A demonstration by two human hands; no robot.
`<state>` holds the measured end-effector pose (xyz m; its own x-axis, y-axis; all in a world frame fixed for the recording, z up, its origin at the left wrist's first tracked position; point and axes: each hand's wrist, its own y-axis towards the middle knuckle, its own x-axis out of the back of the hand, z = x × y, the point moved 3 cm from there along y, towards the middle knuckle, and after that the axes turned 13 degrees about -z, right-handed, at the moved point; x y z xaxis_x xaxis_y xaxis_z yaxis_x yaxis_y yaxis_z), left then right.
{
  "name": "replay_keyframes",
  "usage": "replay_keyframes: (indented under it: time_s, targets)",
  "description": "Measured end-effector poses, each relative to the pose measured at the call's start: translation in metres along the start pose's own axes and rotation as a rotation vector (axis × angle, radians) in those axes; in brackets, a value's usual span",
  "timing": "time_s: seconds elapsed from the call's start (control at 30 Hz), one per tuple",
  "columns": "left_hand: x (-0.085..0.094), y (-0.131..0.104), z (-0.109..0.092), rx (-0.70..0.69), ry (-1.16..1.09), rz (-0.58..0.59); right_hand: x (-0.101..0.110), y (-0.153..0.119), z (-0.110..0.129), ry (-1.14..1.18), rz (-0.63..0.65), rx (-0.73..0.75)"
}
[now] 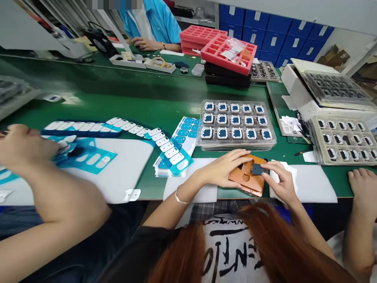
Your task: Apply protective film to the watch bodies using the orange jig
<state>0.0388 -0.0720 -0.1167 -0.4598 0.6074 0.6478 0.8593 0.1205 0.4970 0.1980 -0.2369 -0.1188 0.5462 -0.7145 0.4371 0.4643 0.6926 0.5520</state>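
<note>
You are in an assembly workshop for small parts. The long green workbench [141,98] in front of you is shared: a bare arm [69,196] works on your left, a hand [363,182] rests on your right, and a person in a blue shirt [165,23] is at the far side. Part-filled clear trays [235,146], stacked red compartment trays [193,48] and, far right, rows of labelled blue bins [273,41] show it.
</note>
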Motion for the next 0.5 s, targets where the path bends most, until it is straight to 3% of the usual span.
replay_keyframes:
  time_s: [0.13, 0.3, 0.5]
  targets:
    - [-0.011, 0.011, 0.008, 0.0, -0.045, 0.008, 0.001, -0.003, -0.005, -0.022, 0.027, 0.054]
    - [-0.018, -0.003, 0.005, 0.128, 0.07, -0.158, -0.011, 0.006, -0.013, -0.026, 0.123, 0.07]
    - [-0.019, -0.018, 0.007, 0.003, 0.121, -0.364, -0.026, 0.021, -0.013, -0.036, 0.241, 0.116]
